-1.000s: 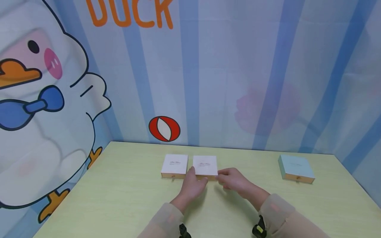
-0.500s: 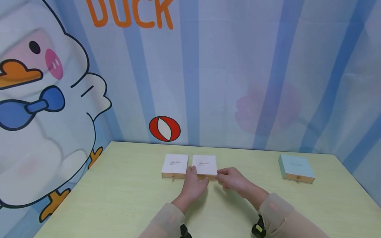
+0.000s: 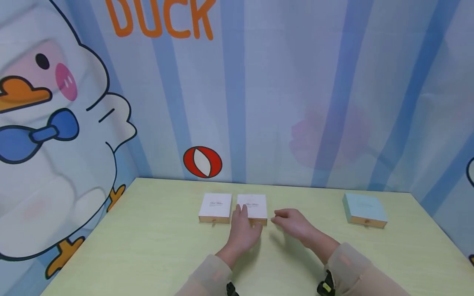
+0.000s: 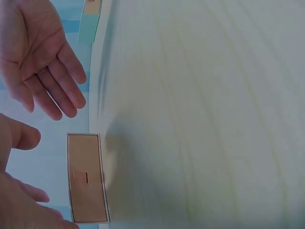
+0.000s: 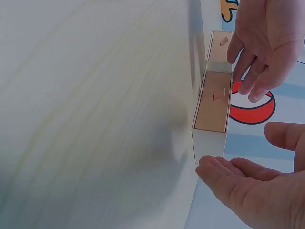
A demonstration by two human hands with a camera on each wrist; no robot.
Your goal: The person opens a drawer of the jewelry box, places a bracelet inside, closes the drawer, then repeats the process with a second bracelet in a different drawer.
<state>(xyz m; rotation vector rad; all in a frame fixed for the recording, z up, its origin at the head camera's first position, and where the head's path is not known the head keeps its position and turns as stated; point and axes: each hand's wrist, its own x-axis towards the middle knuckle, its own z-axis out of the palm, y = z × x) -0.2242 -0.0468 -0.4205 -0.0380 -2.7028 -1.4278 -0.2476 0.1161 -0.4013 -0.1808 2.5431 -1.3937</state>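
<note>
Two small white drawer boxes stand side by side near the back of the table in the head view, their tan drawer fronts facing me. My left hand [image 3: 242, 232] is just in front of the right-hand white box [image 3: 255, 204], its straight fingers overlapping the box's near left part. The left-hand white box [image 3: 215, 205] sits untouched beside it. Just right of the pair, my right hand [image 3: 294, 223] hovers with loosely bent fingers, a gap between it and the box. In the right wrist view, a short tab shows on the tan drawer front [image 5: 213, 107]. Neither hand holds anything.
A light blue drawer box [image 3: 364, 209] stands farther right on the pale yellow table [image 3: 148, 246]. Behind the table's back edge hangs a blue striped backdrop [image 3: 266, 102] printed with a duck and a red ball.
My right hand has come away from the box's right side, leaving a gap. My left hand has shifted slightly right over the box front. The view has turned a little.
</note>
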